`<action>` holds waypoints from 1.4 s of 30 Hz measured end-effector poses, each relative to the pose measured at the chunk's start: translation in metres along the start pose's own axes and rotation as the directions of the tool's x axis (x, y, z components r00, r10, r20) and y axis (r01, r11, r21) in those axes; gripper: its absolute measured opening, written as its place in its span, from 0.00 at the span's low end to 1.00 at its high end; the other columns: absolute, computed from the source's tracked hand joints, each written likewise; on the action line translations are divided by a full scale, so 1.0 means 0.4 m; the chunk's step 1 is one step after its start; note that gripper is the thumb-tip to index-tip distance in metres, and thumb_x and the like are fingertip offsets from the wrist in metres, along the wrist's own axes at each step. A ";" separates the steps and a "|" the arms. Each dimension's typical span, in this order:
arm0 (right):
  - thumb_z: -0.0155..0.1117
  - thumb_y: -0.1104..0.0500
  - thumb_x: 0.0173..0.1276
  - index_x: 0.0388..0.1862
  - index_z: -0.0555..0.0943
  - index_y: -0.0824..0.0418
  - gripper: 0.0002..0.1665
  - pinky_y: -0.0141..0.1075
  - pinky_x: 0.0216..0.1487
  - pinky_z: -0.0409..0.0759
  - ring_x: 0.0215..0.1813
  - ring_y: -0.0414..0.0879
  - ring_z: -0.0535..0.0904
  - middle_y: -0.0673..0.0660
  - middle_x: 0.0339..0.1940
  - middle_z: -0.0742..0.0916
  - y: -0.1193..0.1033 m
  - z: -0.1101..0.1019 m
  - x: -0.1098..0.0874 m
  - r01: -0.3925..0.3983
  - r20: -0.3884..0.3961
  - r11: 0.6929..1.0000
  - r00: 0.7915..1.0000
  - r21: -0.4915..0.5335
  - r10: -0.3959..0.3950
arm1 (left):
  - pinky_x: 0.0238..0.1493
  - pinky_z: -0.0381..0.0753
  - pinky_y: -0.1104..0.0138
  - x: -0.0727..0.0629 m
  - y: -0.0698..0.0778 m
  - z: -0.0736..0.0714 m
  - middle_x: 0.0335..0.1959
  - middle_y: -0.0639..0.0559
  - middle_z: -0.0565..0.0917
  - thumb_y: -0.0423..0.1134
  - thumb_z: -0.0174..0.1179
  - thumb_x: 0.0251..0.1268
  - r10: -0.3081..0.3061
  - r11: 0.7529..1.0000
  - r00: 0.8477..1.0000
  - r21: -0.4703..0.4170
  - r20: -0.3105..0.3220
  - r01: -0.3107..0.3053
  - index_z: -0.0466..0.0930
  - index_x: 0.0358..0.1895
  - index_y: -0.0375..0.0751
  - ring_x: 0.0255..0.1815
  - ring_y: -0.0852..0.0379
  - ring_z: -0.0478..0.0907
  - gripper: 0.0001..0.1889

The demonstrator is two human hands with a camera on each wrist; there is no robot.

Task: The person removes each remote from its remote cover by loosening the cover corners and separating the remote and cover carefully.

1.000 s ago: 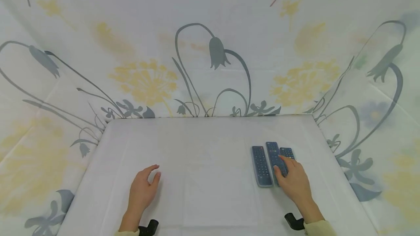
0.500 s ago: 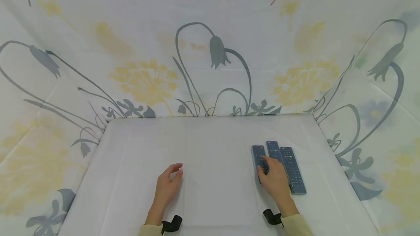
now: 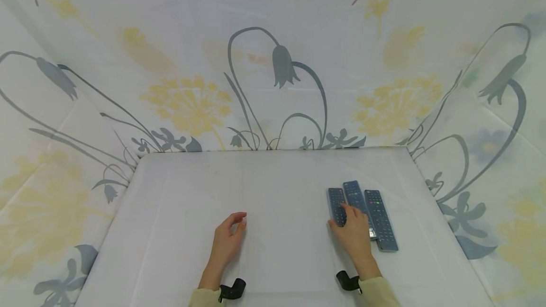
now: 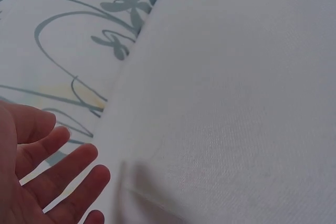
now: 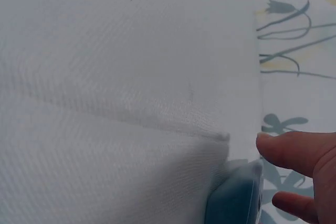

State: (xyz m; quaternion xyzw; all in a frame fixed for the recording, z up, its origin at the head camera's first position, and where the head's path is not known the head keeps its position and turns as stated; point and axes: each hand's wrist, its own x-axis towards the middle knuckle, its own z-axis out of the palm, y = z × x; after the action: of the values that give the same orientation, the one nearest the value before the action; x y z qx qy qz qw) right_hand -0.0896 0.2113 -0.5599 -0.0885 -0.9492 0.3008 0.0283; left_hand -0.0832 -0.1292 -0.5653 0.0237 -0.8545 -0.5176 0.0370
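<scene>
Right hand (image 3: 354, 237) — fingers loosely spread, no grip visible — is over the near end of the leftmost remote (image 3: 335, 197) on the surface (image 3: 277, 193), long axis near-to-far; left hand (image 3: 227, 241), relaxed, holding nothing, is farther off.

Left hand (image 3: 227, 243) loosely curved — right hand (image 3: 355, 235) apparently relaxed, digits parted.

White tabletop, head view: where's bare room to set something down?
Free: white tabletop between its left edge and left grip; the middle, from left grip to left remote; the back strip before the floral cloth. Crowded: right of centre, right grip over left remote and middle remote, right remote alongside.
</scene>
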 end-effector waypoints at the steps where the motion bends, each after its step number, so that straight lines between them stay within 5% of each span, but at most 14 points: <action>1: 0.72 0.53 0.63 0.66 0.71 0.70 0.38 0.61 0.59 0.70 0.62 0.69 0.67 0.75 0.64 0.74 0.000 0.001 -0.002 0.002 0.006 1.000 1.000 -0.003 -0.002 | 0.58 0.73 0.46 -0.002 -0.002 0.003 0.49 0.47 0.85 0.34 0.59 0.71 -0.002 1.000 1.000 -0.005 0.004 0.002 0.83 0.53 0.41 0.56 0.45 0.79 0.11; 10: 0.72 0.55 0.61 0.67 0.70 0.68 0.38 0.61 0.59 0.69 0.62 0.68 0.68 0.73 0.65 0.73 0.010 0.002 -0.010 -0.022 0.018 1.000 1.000 -0.001 0.022 | 0.63 0.71 0.50 -0.035 -0.028 0.036 0.49 0.52 0.86 0.32 0.59 0.71 -0.019 0.999 1.000 -0.030 0.018 0.019 0.83 0.52 0.42 0.59 0.49 0.79 0.10; 19: 0.70 0.61 0.59 0.66 0.72 0.69 0.36 0.60 0.57 0.70 0.59 0.67 0.71 0.74 0.62 0.76 0.006 -0.001 -0.012 -0.045 -0.003 0.996 0.999 0.077 0.045 | 0.61 0.73 0.50 -0.040 -0.023 0.028 0.49 0.52 0.86 0.32 0.57 0.72 -0.061 0.991 0.998 -0.122 0.011 0.062 0.83 0.51 0.42 0.56 0.49 0.80 0.10; 24: 0.71 0.63 0.56 0.66 0.73 0.67 0.37 0.59 0.57 0.71 0.59 0.65 0.73 0.70 0.61 0.78 0.000 -0.005 -0.012 -0.040 0.002 0.987 0.999 0.155 0.040 | 0.58 0.76 0.61 -0.033 -0.021 0.025 0.51 0.49 0.86 0.33 0.56 0.74 -0.088 0.980 0.996 -0.175 0.028 0.092 0.82 0.52 0.40 0.55 0.50 0.80 0.10; 30: 0.70 0.63 0.56 0.66 0.73 0.64 0.36 0.58 0.59 0.72 0.61 0.64 0.76 0.68 0.61 0.80 -0.020 -0.014 -0.011 -0.039 0.056 0.967 0.998 0.253 0.025 | 0.54 0.75 0.73 -0.028 -0.010 0.027 0.52 0.44 0.85 0.32 0.56 0.73 -0.079 0.967 0.996 -0.239 0.038 0.086 0.81 0.54 0.35 0.55 0.49 0.81 0.11; 36: 0.71 0.64 0.58 0.66 0.73 0.63 0.35 0.56 0.59 0.73 0.61 0.62 0.76 0.66 0.62 0.81 -0.034 -0.010 -0.016 -0.070 0.110 0.936 0.993 0.345 0.034 | 0.55 0.76 0.70 -0.024 0.011 0.030 0.52 0.41 0.84 0.29 0.56 0.73 -0.085 0.967 0.995 -0.237 0.042 0.093 0.80 0.54 0.33 0.56 0.46 0.81 0.11; 42: 0.74 0.65 0.58 0.64 0.75 0.62 0.33 0.51 0.59 0.72 0.61 0.57 0.76 0.62 0.61 0.81 -0.048 0.007 -0.027 -0.069 0.119 0.892 0.993 0.446 0.017 | 0.54 0.76 0.71 -0.024 -0.012 0.036 0.51 0.45 0.85 0.31 0.58 0.72 -0.063 0.963 0.997 -0.261 0.045 0.073 0.81 0.53 0.36 0.54 0.49 0.81 0.11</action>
State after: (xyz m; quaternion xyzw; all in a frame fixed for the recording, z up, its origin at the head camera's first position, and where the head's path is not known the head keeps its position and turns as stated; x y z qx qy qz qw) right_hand -0.0823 0.1922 -0.5512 -0.0836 -0.8519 0.5169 -0.0120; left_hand -0.0749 -0.1180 -0.5764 0.0386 -0.7776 -0.6275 0.0068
